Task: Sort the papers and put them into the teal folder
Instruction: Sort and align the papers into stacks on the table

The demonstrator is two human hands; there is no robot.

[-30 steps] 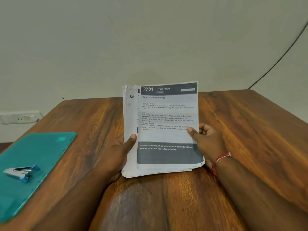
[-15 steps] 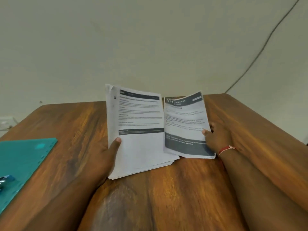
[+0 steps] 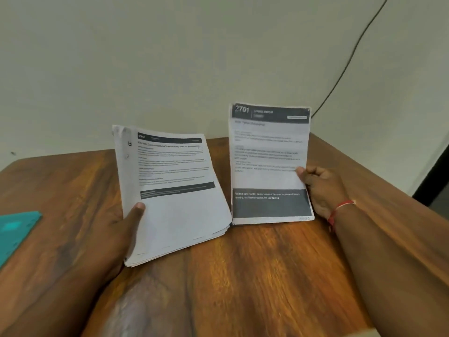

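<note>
My left hand (image 3: 126,224) grips a thick stack of printed papers (image 3: 175,198) at its left edge, thumb on the top sheet, the stack tilted up off the table. My right hand (image 3: 320,188) pinches a thinner set of sheets headed "2701" (image 3: 269,164) at its right edge and holds it nearly upright, its bottom edge near the tabletop. The two sets are apart, almost touching at their lower corners. A corner of the teal folder (image 3: 17,229) lies flat at the far left edge of the view.
The wooden table (image 3: 243,276) fills the lower part of the view, its far edge against a pale wall. A dark cable (image 3: 349,64) runs down the wall at the right. A red thread band circles my right wrist.
My right hand drew the "2701" sheets off the stack, moved them right and stood them upright. The view has turned right, so the folder is mostly out of frame and the stapler is gone.
</note>
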